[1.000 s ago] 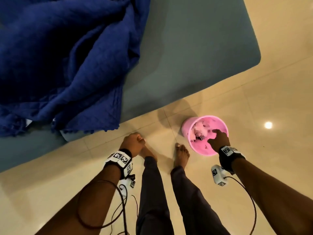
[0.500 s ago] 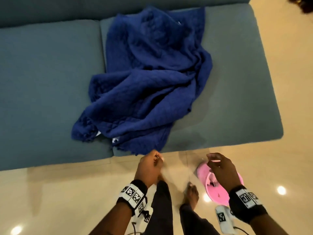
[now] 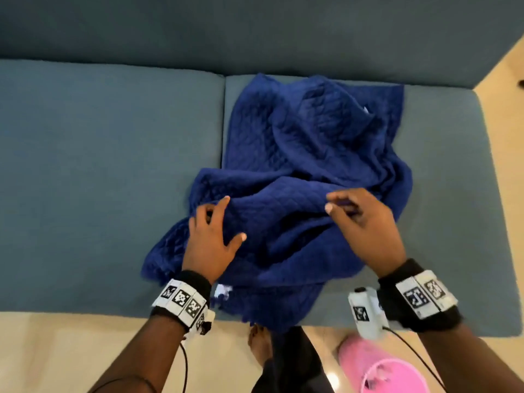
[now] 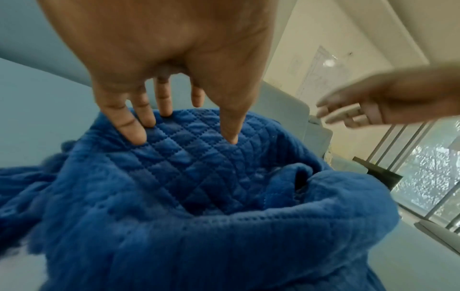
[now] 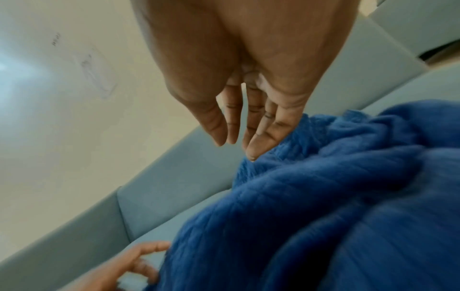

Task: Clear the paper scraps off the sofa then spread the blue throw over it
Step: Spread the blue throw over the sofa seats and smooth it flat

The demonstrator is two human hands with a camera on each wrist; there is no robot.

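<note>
A crumpled, quilted blue throw (image 3: 297, 177) lies heaped on the right cushion of the grey-blue sofa (image 3: 99, 165) and hangs over its front edge. My left hand (image 3: 212, 231) reaches over the heap's left side with spread, straight fingers; in the left wrist view its fingertips (image 4: 137, 135) touch the quilted cloth (image 4: 199, 177). My right hand (image 3: 360, 219) hovers over the heap's right side, fingers loosely extended. In the right wrist view its fingers (image 5: 256, 145) are nearly straight beside the throw (image 5: 323, 196), holding nothing. No paper scraps show on the cushions.
A pink bin (image 3: 388, 370) stands on the cream tiled floor (image 3: 56, 350) at the lower right, by my bare foot (image 3: 259, 344). The sofa's backrest (image 3: 255, 32) runs across the top. A small white tag (image 3: 222, 292) shows at the throw's lower edge.
The right hand has left the pink bin and both hands have risen from beside my legs to above the throw. The left went from curled to spread. My view has swung up onto the sofa.
</note>
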